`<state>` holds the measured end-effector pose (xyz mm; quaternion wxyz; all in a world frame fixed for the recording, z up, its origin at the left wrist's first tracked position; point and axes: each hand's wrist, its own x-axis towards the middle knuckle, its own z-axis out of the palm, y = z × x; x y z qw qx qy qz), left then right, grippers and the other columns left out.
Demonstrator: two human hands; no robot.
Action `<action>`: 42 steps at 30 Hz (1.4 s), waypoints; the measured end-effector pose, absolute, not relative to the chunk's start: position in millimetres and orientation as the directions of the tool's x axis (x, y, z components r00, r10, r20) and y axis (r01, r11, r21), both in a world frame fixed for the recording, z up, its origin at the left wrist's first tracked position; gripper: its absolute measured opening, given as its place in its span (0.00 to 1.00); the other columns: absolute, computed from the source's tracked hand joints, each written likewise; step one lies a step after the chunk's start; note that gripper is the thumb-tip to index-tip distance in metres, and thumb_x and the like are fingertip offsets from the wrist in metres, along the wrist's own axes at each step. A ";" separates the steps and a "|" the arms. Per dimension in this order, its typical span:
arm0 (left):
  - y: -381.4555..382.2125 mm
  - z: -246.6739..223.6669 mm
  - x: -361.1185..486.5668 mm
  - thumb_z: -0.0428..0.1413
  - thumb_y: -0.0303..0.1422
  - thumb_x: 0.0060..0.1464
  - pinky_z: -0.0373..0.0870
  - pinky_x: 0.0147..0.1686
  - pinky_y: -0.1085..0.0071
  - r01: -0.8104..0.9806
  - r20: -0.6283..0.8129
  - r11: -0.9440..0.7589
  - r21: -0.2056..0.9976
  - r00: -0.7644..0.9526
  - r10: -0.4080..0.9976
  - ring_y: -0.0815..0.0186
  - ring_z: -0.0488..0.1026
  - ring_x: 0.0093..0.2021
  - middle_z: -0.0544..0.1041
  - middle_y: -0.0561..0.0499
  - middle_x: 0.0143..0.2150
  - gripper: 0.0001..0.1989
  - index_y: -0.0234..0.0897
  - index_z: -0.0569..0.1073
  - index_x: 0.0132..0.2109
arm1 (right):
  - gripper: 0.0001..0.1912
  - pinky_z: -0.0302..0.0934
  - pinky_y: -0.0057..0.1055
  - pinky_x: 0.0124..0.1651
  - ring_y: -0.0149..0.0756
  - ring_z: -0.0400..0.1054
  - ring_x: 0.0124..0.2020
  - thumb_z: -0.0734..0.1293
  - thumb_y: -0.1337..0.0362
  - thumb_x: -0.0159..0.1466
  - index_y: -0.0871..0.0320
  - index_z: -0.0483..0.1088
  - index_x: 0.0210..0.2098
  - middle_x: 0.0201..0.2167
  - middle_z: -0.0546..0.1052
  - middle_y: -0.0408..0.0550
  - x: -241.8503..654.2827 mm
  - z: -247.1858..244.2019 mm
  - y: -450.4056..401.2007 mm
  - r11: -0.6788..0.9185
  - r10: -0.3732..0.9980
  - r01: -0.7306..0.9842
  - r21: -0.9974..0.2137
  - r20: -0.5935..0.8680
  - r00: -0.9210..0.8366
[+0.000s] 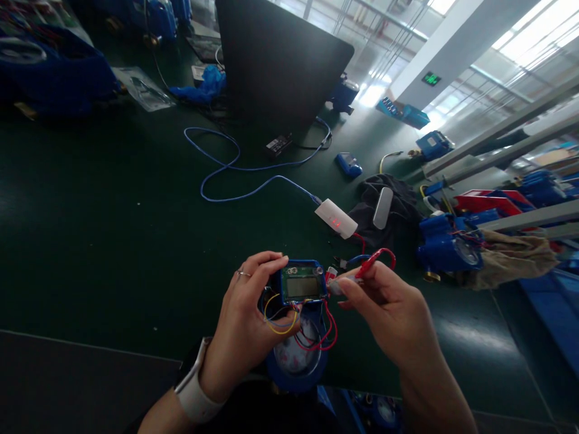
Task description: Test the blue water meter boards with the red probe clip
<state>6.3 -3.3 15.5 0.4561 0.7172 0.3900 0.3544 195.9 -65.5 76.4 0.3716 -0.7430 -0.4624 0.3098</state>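
My left hand (246, 304) is closed around a small blue-framed display module (303, 287) with a green circuit board and a grey screen. Yellow, red and dark wires (332, 331) loop down from the module's lower edge. Just beneath it, a blue water meter (296, 377) with a round dial sits at the table's front edge. At the module's right side, my right hand (393, 307) pinches a red clip lead (379, 255); its tip is partly hidden by the fingers. A white adapter box (335, 218) with lit red lights lies beyond, with red and blue wires at its near end.
A blue cable (253, 167) curls from the adapter box toward a dark laptop (280, 60). A small blue device (348, 164) and dark cloth (398, 196) lie to the right. More blue meters (447, 244) stand at the right and far left of the green table (113, 241).
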 end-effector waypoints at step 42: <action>-4.5 17.2 4.5 0.61 0.24 0.46 0.69 0.53 0.51 0.221 0.136 -0.259 0.940 0.453 0.881 0.53 0.69 0.56 0.68 0.45 0.57 0.29 0.42 0.67 0.56 | 0.07 0.72 0.23 0.26 0.32 0.76 0.25 0.71 0.60 0.62 0.56 0.71 0.31 0.26 0.79 0.43 197.2 75.1 -64.7 -0.293 0.938 0.532 -0.794 -0.131 0.321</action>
